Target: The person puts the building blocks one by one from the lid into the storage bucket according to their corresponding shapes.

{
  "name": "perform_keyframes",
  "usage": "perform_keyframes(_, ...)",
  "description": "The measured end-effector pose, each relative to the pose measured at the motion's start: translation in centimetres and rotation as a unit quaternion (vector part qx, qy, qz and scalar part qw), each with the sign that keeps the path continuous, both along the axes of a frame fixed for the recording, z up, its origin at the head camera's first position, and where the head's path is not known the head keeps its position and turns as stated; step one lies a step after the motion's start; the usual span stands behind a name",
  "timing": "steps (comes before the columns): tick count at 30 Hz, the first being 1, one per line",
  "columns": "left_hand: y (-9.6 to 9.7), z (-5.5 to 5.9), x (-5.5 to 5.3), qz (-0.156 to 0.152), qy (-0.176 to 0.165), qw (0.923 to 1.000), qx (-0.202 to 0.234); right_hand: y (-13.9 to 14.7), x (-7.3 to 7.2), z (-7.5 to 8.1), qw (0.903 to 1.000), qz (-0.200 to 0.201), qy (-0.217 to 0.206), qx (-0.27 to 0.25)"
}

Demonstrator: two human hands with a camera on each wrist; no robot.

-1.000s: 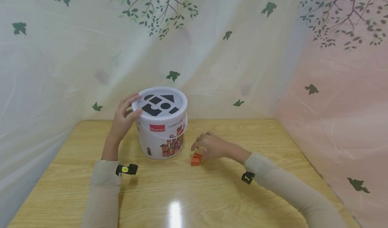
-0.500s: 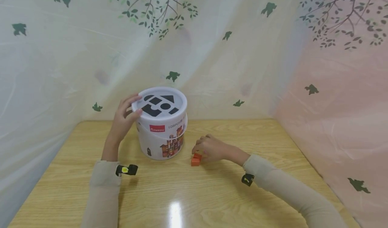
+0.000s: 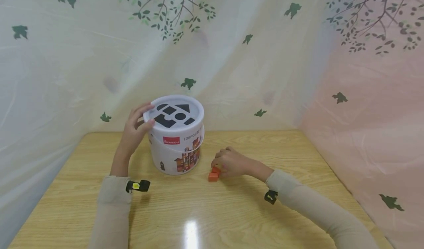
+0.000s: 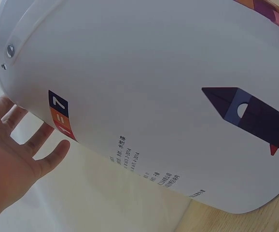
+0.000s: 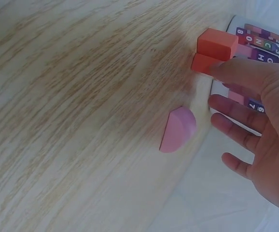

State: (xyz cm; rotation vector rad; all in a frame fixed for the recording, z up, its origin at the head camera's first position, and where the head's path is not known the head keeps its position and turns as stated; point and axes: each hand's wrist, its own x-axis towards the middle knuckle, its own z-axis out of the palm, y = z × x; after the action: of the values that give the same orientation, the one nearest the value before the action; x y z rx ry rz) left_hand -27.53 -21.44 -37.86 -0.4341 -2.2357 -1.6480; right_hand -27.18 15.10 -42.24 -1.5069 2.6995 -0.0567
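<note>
Right hand (image 3: 234, 162) just changed: a second ago it was arched a bit higher with its fingers (image 5: 236, 112) looser — now it sits lower and bunched, tips down at the rear orange block (image 5: 202, 64). My read: work on that block has gone from reaching to contact; it looks to be on the counter (image 3: 159, 212), no sign of a lift. Right-wrist view puts the thumb on the block. Index is mostly hidden behind the thumb, so can't tell if it's a real pinch or only a touch; the other three fingers are apart and hold nothing. Front orange block (image 3: 213, 177) is just on the near side of the thumb, seemingly against the rear one. Pink half-round block (image 5: 179, 129) is on the little-finger side, clear of the fingertips. Left hand (image 3: 133, 125) is unchanged — fingers spread, resting at the edge of the lid (image 3: 173, 129), thumb nearer the person. The bucket (image 3: 172, 159) stands upright under those left fingers, lid on, and a little left of the right fingertips, apart from them. Left hand looks like it's just steadying; the right one has the actual work.
</note>
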Motion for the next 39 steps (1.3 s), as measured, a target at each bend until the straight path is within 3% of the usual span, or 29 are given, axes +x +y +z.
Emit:
perform_keyframes(12,-0.1,-0.2,-0.1,0.001,0.003,1.0,0.002,0.2,-0.2,0.0,0.9984,-0.019,0.029,-0.044)
perform_keyframes(18,0.0,0.0,0.0,0.001,0.002,1.0,0.002,0.2,-0.8,0.7,0.9938,-0.054,0.037,-0.09)
perform_keyframes(25,0.1,0.1,0.2,0.001,0.002,1.0,0.001,0.1,-1.1,2.8,0.9864,-0.071,0.057,-0.137)
perform_keyframes(39,-0.1,-0.2,-0.2,0.002,0.007,1.0,0.002,-1.4,-0.6,8.3,0.9576,-0.077,0.121,-0.25)
